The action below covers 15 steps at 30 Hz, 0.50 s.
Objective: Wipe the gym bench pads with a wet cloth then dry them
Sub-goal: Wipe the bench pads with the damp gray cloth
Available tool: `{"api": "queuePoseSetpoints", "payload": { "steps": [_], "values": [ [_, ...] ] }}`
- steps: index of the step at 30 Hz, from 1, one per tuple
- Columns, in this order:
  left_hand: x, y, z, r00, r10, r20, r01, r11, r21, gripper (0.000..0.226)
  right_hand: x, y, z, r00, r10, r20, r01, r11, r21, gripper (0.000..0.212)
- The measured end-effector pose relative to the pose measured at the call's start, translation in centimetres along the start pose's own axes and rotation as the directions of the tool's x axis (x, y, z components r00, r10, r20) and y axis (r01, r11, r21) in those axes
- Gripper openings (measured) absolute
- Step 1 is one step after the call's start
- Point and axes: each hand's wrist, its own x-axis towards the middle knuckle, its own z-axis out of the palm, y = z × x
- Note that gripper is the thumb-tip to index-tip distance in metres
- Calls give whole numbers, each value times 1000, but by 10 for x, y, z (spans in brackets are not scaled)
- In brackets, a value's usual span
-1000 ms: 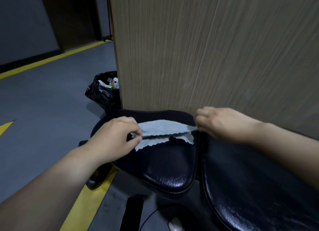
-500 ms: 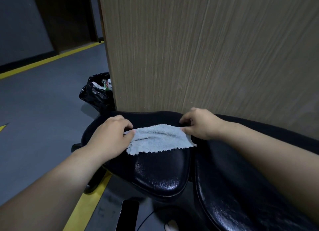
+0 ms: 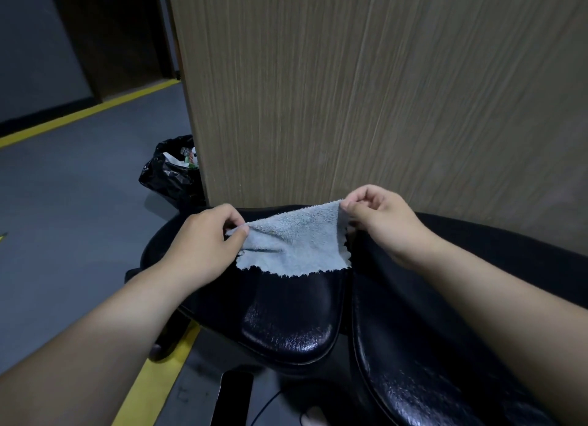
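Head view. Since half a second ago the cloth has come up off the pad: it lay spread flat then, and now its right corner is raised, so the fabric slopes down from right to left.

Left hand: thumb and forefinger pinch the cloth's left corner, other fingers curled.
Right hand: fingertips pinch the right corner, held higher than the left.

Cloth: light blue terry with a ragged lower hem. It hangs between the two hands over the far part of the small pad of the bench. Whether the hem touches the pad I cannot tell, nor whether the cloth is wet or dry.

Key relation: the cloth's long axis runs left to right, across the small pad. The pad's near, glossy half lies toward the person, below the hem and uncovered. The long pad lies to the right, under the right forearm, so the right hand is the nearer one to it.

Judgement: the cloth is being opened or re-laid, and a wipe from here would pull toward the body over the bare half.

Surroundings: wood panel directly behind the bench; black bag at its left corner on the grey floor; yellow line below the left forearm.
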Motion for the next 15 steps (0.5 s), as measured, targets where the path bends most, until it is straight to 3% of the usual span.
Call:
{"api": "queuePoseSetpoints", "payload": {
  "steps": [5,9,12,15],
  "values": [
    [-1,4,0,999,-45,-7,44,994,-102,14,-13,-5,3,982,-165,-91,151,978,-147,8],
    [2,9,1,997,-78,-16,68,945,-320,14,-20,-9,3,938,-320,-137,275,923,-268,4],
    [4,15,2,992,-125,1,106,831,-546,13,-29,-13,0,873,-464,-149,376,836,-401,13],
    [6,25,1,992,-123,-27,77,762,-643,22,-39,-18,-6,774,-622,-120,490,708,-509,27]
  ]
}}
